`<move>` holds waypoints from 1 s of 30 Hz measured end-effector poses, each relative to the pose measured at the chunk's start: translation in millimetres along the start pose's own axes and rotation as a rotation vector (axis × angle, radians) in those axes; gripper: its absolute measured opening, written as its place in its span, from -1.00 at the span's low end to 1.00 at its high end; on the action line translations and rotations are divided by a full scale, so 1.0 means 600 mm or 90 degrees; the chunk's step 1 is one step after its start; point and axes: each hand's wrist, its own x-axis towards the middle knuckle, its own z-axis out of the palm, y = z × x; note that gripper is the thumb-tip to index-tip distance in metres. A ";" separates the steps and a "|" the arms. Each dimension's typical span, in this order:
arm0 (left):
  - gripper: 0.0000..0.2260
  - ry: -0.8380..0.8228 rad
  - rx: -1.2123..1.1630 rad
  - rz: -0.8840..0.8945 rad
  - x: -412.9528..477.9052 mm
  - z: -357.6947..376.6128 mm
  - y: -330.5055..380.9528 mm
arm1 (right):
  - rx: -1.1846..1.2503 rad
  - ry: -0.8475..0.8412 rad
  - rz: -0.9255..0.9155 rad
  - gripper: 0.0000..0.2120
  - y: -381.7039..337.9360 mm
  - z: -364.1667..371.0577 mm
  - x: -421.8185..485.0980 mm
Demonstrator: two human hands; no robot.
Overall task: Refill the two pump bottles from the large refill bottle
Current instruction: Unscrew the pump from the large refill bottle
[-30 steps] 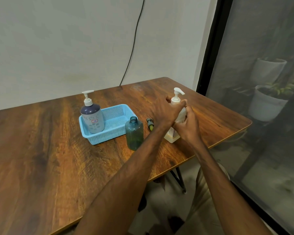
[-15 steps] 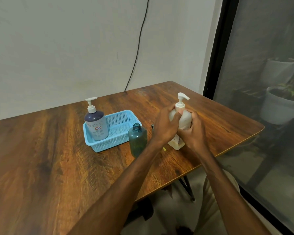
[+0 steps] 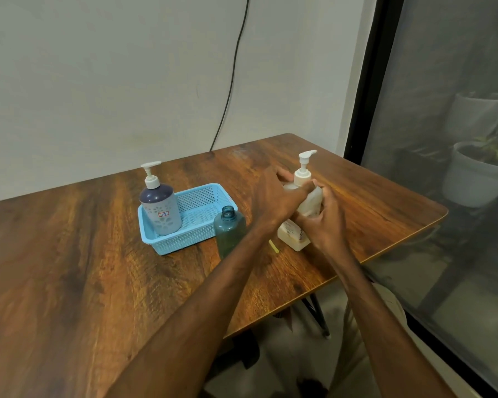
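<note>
As the cream pump bottle point(image 3: 293, 235) sat near the table's point(image 3: 69, 254) right edge, your left hand point(image 3: 273, 202) gripped its shoulder and your right hand point(image 3: 327, 225) clasped its body, the uncapped teal bottle point(image 3: 229, 232) just to their left.

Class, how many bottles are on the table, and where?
3: a purple pump bottle in the blue basket, an uncapped teal bottle beside it, a cream pump bottle held by the left hand and right hand.
</note>
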 end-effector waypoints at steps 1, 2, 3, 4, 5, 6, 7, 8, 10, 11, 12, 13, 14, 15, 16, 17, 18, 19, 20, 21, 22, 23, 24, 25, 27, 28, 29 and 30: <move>-0.58 0.004 0.011 -0.004 0.003 0.001 0.002 | -0.001 0.000 0.000 -0.20 0.000 0.000 0.000; -0.58 0.012 0.017 -0.010 0.006 0.004 0.004 | 0.002 -0.001 0.002 -0.19 0.001 0.000 0.000; -0.57 0.022 0.018 -0.016 0.008 0.007 0.007 | 0.005 -0.003 0.007 -0.16 0.002 0.000 0.001; -0.57 0.034 0.016 -0.021 0.010 0.011 0.009 | 0.008 -0.006 0.012 -0.15 0.003 0.000 0.001; -0.56 0.045 0.015 -0.024 0.012 0.015 0.012 | 0.011 -0.009 0.014 -0.13 0.004 0.001 0.001; -0.55 0.053 0.014 -0.025 0.014 0.021 0.013 | 0.012 -0.010 0.016 -0.13 0.005 0.002 0.001; -0.55 0.055 0.015 -0.026 0.013 0.024 0.016 | 0.011 -0.010 0.018 -0.12 0.006 0.002 0.001; -0.55 0.055 0.013 -0.027 0.013 0.027 0.018 | 0.009 -0.010 0.019 -0.12 0.007 0.003 0.001; -0.53 0.046 0.003 -0.019 0.012 0.028 0.021 | 0.006 -0.009 0.021 -0.11 0.010 0.004 0.002; -0.51 0.031 0.005 -0.010 0.011 0.027 0.023 | 0.009 -0.010 0.019 -0.10 0.012 0.005 0.002; -0.49 0.015 0.015 0.008 0.010 0.028 0.024 | 0.012 -0.010 0.013 -0.10 0.012 0.004 0.002; -0.51 0.001 0.022 0.029 0.008 0.028 0.023 | 0.016 -0.009 0.005 -0.11 0.013 0.004 0.002; -0.55 -0.008 0.016 0.048 0.006 0.030 0.022 | 0.017 -0.006 0.000 -0.13 0.012 0.004 0.002; -0.57 -0.018 -0.001 0.057 0.002 0.032 0.021 | 0.020 -0.001 -0.006 -0.15 0.010 0.004 0.001; -0.57 -0.024 -0.018 0.064 -0.001 0.034 0.019 | 0.020 0.004 -0.010 -0.18 0.008 0.004 0.000; -0.55 -0.027 -0.024 0.067 -0.003 0.035 0.015 | 0.023 0.009 -0.017 -0.21 0.006 0.004 -0.001; -0.55 -0.032 -0.029 0.066 -0.005 0.036 0.011 | 0.022 0.013 -0.021 -0.25 0.006 0.004 -0.001; -0.57 -0.043 -0.039 0.066 -0.009 0.033 0.011 | 0.021 0.016 -0.025 -0.27 0.006 0.004 -0.001; -0.61 -0.052 -0.052 0.061 -0.009 0.032 0.007 | 0.020 0.019 -0.026 -0.29 0.006 0.004 -0.001; -0.62 -0.059 -0.065 0.056 -0.011 0.030 0.005 | 0.023 0.020 -0.026 -0.31 0.007 0.004 -0.001; -0.62 -0.062 -0.075 0.056 -0.012 0.028 0.001 | 0.025 0.018 -0.025 -0.34 0.007 0.003 -0.001; -0.62 -0.068 -0.081 0.061 -0.014 0.027 -0.002 | 0.025 0.014 -0.023 -0.36 0.007 0.003 -0.001; -0.63 -0.075 -0.089 0.070 -0.015 0.026 -0.004 | 0.020 0.011 -0.018 -0.37 0.007 0.002 0.001; -0.65 -0.083 -0.097 0.078 -0.016 0.026 -0.008 | 0.017 0.010 -0.018 -0.36 0.008 0.002 0.001; -0.71 -0.100 -0.124 0.091 -0.020 0.022 -0.013 | 0.016 0.008 -0.018 -0.33 0.013 0.002 0.004; -0.74 -0.107 -0.136 0.093 -0.022 0.019 -0.015 | 0.019 0.005 -0.017 -0.32 0.015 0.002 0.005; -0.74 -0.113 -0.143 0.092 -0.025 0.017 -0.017 | 0.022 0.004 -0.016 -0.31 0.017 0.003 0.005; -0.72 -0.113 -0.146 0.090 -0.027 0.016 -0.019 | 0.025 0.003 -0.014 -0.31 0.018 0.003 0.006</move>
